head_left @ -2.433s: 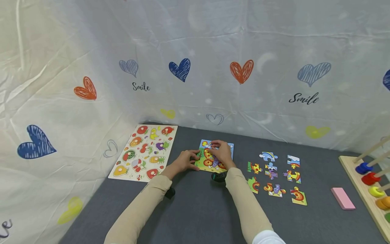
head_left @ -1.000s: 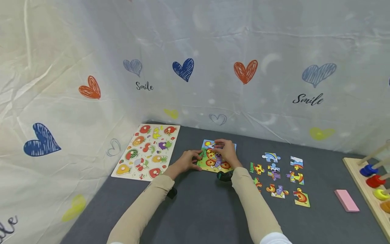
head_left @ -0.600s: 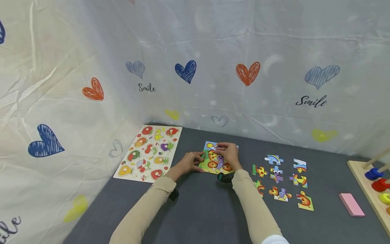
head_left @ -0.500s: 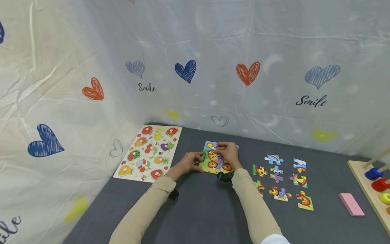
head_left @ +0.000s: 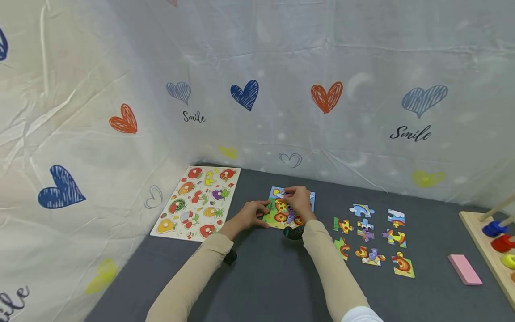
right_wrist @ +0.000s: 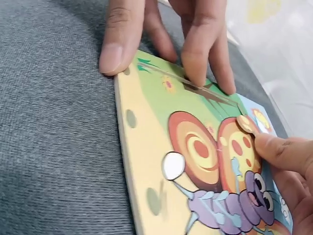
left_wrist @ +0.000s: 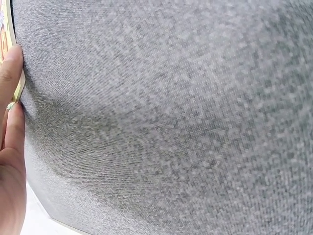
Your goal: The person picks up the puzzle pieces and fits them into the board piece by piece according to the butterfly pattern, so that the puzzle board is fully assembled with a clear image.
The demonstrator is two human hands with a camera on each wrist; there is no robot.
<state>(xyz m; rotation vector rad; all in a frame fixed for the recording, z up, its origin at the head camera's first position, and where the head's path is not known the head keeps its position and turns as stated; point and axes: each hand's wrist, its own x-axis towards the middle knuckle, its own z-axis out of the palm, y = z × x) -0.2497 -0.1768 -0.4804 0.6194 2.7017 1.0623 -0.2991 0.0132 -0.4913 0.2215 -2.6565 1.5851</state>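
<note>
A puzzle board (head_left: pixel 274 219) printed with a purple butterfly lies on the dark table. My left hand (head_left: pixel 250 213) grips its near left corner; in the right wrist view the thumb (right_wrist: pixel 115 56) is at the near edge and the fingers along the left side. In the left wrist view only this hand's digits and a sliver of board (left_wrist: pixel 19 88) appear. My right hand (head_left: pixel 299 201) is over the board's upper part. Its thumb (right_wrist: pixel 276 149) and a finger pinch a small puzzle piece, whose yellow tab (right_wrist: pixel 246 124) shows beside the thumb; the rest is hidden behind the fingers.
Several loose puzzle pieces (head_left: pixel 365 230) lie to the right of the board in rows. Further right are a pink block (head_left: pixel 464 269) and a wooden peg stand with coloured rings (head_left: pixel 494 229). A fruit knob puzzle (head_left: pixel 195 203) lies to the left. A printed curtain (head_left: pixel 281 125) hangs behind.
Over the last half second my right hand shifts slightly left over the board. My left hand keeps its place at the corner. Earlier, the head view turned a little, moving everything across the picture.
</note>
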